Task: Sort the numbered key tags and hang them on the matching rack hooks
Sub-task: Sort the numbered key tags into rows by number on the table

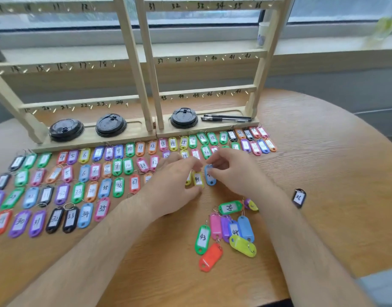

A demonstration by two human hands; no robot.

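Several coloured numbered key tags lie in rows on the wooden table (323,151) in front of two wooden racks (144,69) with numbered hooks. My left hand (175,185) rests over the rows with its fingers curled at a yellow tag marked 41 (198,179). My right hand (230,171) pinches the top of a blue tag (210,177) right beside it. A loose heap of tags lies nearer me, with a green 43 (202,239), a red one (210,258) and a yellow one (242,245). A black tag marked 36 (298,197) lies alone at the right.
Three black cup lids (111,125) sit on the rack bases, and two black pens (226,118) lie on the right base. A window sill runs behind the racks. The table's curved edge is at the right.
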